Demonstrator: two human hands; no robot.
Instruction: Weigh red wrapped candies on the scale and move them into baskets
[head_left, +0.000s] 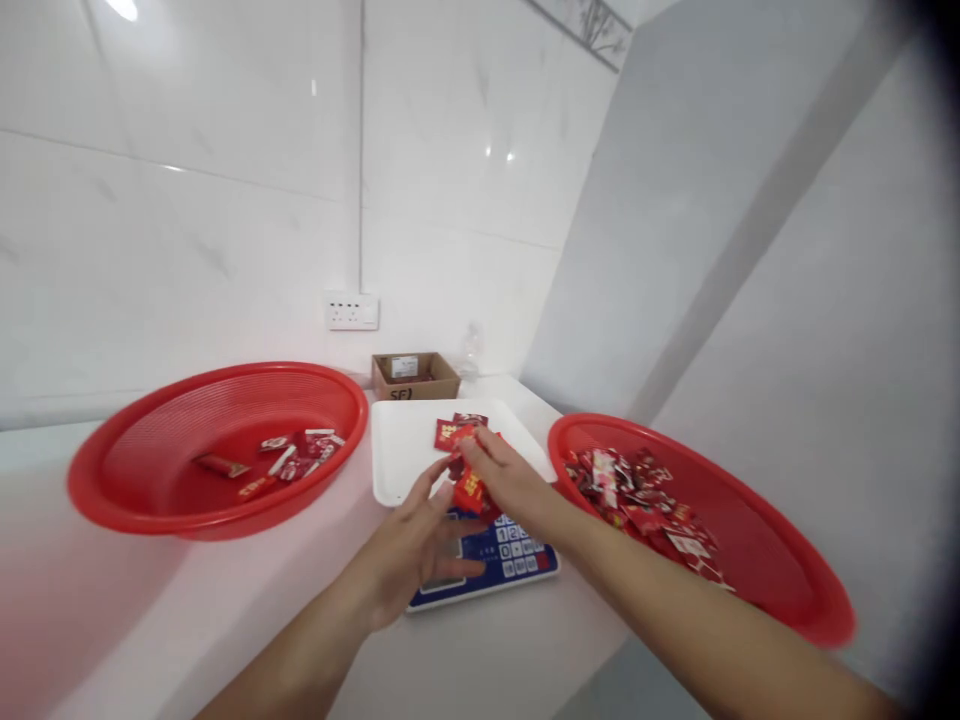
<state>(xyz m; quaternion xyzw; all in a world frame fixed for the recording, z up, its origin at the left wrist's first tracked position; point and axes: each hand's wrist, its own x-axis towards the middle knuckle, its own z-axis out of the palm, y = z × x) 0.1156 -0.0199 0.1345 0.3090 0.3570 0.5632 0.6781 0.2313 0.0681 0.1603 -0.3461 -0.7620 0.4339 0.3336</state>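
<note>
Red packets (471, 490): between 2 hands, over scale (491, 548) | right hand (501, 472): nearer, fingers closed on packets | left hand (420, 545): lower-left of packets, outer fingers spread, grip cannot be told | long axis: indeterminate

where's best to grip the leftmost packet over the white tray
Probably pinch the packet by its left edge, coming from the left with the left hand: that edge faces bare white tray, while other packets and the right hand crowd its right.
</note>
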